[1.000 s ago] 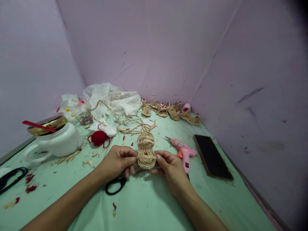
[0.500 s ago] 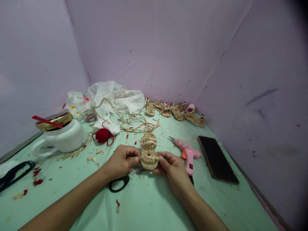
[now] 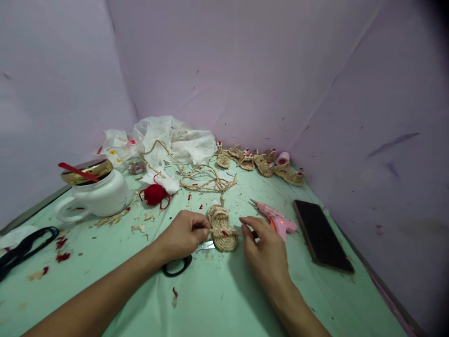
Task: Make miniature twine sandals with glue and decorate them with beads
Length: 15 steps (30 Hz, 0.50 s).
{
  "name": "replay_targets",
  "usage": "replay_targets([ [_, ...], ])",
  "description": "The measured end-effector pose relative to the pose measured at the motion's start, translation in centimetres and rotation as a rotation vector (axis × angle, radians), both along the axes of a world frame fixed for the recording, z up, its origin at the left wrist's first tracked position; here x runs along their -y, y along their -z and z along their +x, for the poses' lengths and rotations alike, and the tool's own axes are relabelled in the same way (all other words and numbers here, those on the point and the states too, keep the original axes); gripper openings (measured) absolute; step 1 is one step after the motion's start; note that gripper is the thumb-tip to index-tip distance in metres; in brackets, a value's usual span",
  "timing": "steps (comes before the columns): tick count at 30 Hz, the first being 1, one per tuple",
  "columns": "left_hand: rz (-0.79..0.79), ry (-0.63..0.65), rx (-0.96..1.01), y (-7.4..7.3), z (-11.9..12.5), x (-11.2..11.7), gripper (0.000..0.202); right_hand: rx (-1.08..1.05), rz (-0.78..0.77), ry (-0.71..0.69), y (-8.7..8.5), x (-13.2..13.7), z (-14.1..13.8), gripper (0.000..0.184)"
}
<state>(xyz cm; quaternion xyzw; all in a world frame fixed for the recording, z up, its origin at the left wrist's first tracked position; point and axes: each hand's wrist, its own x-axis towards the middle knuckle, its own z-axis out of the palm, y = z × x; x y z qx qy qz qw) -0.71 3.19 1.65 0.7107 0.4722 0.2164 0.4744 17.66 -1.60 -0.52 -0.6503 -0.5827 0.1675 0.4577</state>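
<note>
"Where is the slipper (image 3: pixel 224 242)?"

"Mid-way across the green desk (image 3: pixel 217 304), between the left hand (image 3: pixel 184 234) and the right hand (image 3: pixel 267 248)."

"How is it held?"

"At its nine o'clock, the left grip pinches the edge, seemingly to steady it. At three o'clock, the right hovers just apart; whether that grip holds anything, I cannot tell."

"Why is the glue gun (image 3: pixel 271 213) so near?"

"Probably for easy reach: it lies between two and three o'clock. Scissors (image 3: pixel 206 245) lie at eight, likely for the same reason; rope (image 3: pixel 201 189) loops near eleven."
</note>
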Motion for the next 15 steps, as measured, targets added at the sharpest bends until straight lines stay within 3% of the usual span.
replay_targets([
  [3,0.041,0.022,-0.024,-0.1,-0.1,0.2,0.011,0.15,0.156,-0.119,-1.0,0.4,-0.8,0.023],
  [5,0.113,0.053,-0.061,-0.4,-0.1,0.4,0.013,0.231,0.128,-0.285,-1.7,0.5,-1.8,0.025],
  [7,0.198,0.081,-0.116,-0.6,0.0,0.6,0.016,0.361,0.043,-0.367,-2.0,0.5,-2.7,0.026],
  [10,0.282,0.094,-0.188,-0.8,0.1,0.7,0.018,0.491,-0.048,-0.335,-2.1,0.4,-3.5,0.025],
  [15,0.36,0.088,-0.283,-1.1,0.0,1.0,0.019,0.331,-0.154,-0.271,-1.7,0.2,-3.3,0.018],
])
